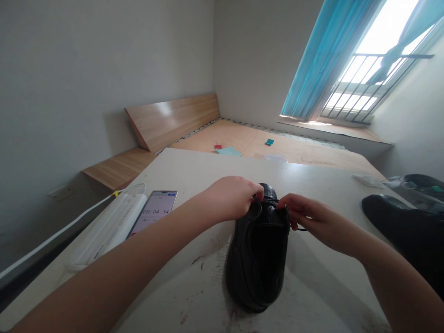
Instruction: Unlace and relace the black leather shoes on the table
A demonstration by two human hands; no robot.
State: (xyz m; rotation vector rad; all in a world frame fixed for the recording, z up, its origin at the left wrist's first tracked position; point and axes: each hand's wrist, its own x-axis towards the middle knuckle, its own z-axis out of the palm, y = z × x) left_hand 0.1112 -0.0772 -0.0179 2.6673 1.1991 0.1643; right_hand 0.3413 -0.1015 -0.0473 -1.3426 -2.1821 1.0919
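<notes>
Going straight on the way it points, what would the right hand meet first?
The right hand would meet the black leather shoe first, at its laced top; depth is unclear, but it looks very close.

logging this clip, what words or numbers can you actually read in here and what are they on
"00:04:34" in large digits on the screen of the smartphone
Small text above those digits on the screen: too small to read
Small marks along the white power strip: too blurred to read
</notes>
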